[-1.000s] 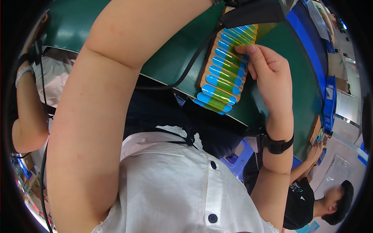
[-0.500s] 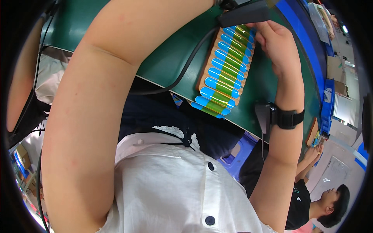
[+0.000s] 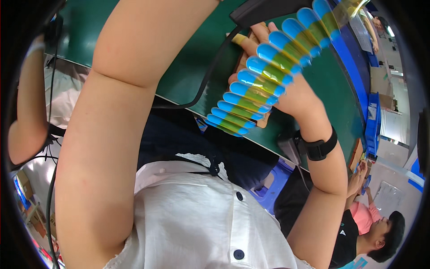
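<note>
A long strip of flat, round-ended blue pieces with a green middle band (image 3: 265, 76) rises in a curve from the table's near edge toward the upper right. Shiny clear yellowish tape (image 3: 347, 11) shows at its raised end; what holds that end cannot be made out. Behind the strip, my right hand (image 3: 295, 97) lies over a wooden board (image 3: 263, 120), its fingers apart and partly hidden. One fingertip wears a yellow cover (image 3: 238, 39). My left forearm runs out past the top edge, so the left hand is out of sight.
A dark block-shaped device (image 3: 255, 12) and a black cable (image 3: 210, 76) are above the green table (image 3: 190, 67). Blue bins (image 3: 373, 121) line the right side. A co-worker in a black cap (image 3: 394, 237) is at lower right; another person's arm (image 3: 29, 112) is at left.
The strip has lifted off the wooden board and swung up to the right. My right hand has left the strip's far end and moved left and nearer, onto the board.
</note>
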`<act>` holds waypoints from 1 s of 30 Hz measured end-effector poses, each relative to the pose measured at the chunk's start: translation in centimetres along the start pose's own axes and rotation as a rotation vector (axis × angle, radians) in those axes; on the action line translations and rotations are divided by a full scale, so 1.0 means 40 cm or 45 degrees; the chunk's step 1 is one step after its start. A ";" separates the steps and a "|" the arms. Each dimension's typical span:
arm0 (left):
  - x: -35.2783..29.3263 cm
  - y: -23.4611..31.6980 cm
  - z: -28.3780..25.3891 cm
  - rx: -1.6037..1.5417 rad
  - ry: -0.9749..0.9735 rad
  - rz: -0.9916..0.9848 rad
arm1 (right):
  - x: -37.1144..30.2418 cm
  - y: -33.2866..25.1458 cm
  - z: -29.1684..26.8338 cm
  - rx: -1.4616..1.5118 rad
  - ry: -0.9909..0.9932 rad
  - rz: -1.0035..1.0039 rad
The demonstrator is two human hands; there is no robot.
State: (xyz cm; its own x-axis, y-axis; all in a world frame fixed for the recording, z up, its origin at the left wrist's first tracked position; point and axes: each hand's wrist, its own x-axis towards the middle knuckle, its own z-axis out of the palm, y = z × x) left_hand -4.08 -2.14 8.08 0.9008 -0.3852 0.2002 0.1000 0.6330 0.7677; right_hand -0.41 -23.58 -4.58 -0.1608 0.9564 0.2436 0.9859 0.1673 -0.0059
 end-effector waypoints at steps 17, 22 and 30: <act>-0.029 -0.080 0.092 0.316 0.657 0.002 | -0.088 -0.035 -0.186 1.233 0.408 1.245; 0.001 -0.165 0.042 0.288 0.692 0.010 | 0.004 -0.165 -0.086 1.731 0.692 0.927; -0.243 -0.372 0.241 0.241 0.160 -0.044 | -0.285 -0.494 -0.107 1.559 0.402 0.826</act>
State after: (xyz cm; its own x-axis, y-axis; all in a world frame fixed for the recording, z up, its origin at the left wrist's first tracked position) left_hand -18.40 -14.26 0.58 0.9450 -0.3104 0.1033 0.0617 0.4791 0.8756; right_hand -17.86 -38.82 -3.09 0.4745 0.8770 0.0751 0.1912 -0.0195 -0.9814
